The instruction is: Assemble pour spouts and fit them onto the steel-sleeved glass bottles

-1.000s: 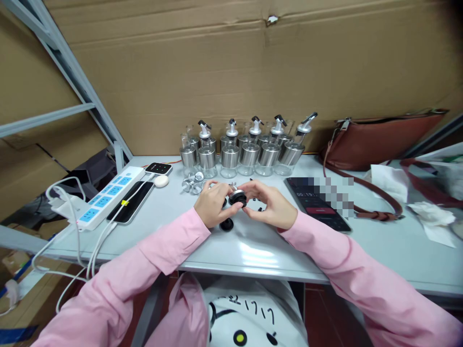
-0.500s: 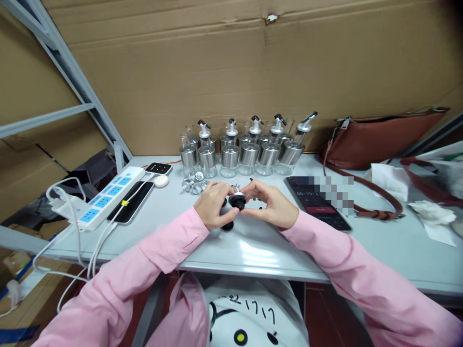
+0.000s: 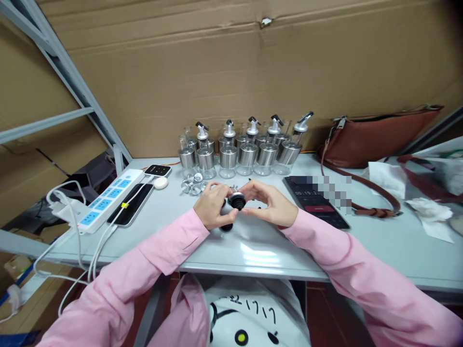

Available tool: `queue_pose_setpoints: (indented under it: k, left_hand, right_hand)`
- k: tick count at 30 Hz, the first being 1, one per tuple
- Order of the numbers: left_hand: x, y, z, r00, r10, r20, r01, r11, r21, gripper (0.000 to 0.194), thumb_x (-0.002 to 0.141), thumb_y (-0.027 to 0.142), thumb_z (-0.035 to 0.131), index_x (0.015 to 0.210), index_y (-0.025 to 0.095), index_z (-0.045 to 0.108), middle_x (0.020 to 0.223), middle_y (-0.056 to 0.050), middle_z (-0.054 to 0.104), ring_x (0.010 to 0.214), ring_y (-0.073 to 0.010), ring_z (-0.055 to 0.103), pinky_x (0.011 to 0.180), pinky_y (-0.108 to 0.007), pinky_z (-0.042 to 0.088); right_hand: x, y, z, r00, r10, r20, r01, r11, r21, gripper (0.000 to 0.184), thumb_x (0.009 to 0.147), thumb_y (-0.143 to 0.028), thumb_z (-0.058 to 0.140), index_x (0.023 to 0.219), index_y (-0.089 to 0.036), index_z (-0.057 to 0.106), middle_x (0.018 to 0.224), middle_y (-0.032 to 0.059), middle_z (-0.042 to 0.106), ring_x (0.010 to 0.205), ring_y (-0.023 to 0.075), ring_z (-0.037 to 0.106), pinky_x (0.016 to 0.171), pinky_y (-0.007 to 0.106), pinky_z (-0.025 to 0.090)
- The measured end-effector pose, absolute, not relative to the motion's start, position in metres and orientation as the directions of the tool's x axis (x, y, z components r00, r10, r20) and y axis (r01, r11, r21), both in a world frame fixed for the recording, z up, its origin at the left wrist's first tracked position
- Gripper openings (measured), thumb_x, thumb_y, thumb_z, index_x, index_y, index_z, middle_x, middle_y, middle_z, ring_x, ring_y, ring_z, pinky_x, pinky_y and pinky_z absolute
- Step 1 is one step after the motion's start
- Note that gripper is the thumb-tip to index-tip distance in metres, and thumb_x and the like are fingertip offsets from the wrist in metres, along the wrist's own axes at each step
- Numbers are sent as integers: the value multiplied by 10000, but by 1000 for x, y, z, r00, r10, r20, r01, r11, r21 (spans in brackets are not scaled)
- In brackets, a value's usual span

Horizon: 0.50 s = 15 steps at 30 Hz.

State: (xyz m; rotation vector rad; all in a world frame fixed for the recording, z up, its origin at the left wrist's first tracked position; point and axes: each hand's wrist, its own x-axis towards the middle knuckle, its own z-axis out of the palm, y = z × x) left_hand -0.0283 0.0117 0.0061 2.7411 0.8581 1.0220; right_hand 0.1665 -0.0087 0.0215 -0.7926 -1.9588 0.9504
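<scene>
Between my hands is a pourer stopper (image 3: pixel 237 199) with a silver collar, its black ribbed plug turned toward me. My left hand (image 3: pixel 214 206) is closed on its left side, thumb near the plug. The fingers and thumb of my right hand (image 3: pixel 272 202) grip it from the right. Below my left hand a black round part (image 3: pixel 226 227) lies on the table, partly covered. More small black pieces (image 3: pixel 257 203) show behind my right hand. Several loose silver caps (image 3: pixel 193 184) lie beyond my left hand.
Glass bottles (image 3: pixel 227 159) with steel sleeves stand along the cardboard, some with pourers fitted. Left are a power strip (image 3: pixel 108 197), a phone (image 3: pixel 132 205) and cables. Right are a larger phone (image 3: pixel 314 205), a brown bag (image 3: pixel 376 140) and crumpled tissues (image 3: pixel 430 212).
The view has shifted slightly. Both hands keep their hold on the pourer stopper, and nothing else on the table has visibly moved.
</scene>
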Motion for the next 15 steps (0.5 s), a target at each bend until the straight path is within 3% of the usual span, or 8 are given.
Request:
queue_pose_setpoints:
  k: [15]
  left_hand:
    - [-27, 11, 2, 581, 523, 624, 502, -833, 232, 252, 691, 358, 463, 879, 190, 446, 793, -22, 611, 729, -199, 582, 888, -435, 380]
  right_hand:
    - [166, -10, 22, -467, 771, 432, 162, 555, -816, 320, 652, -141, 636, 948, -173, 519, 871, 51, 656, 754, 141, 649, 758, 319, 557]
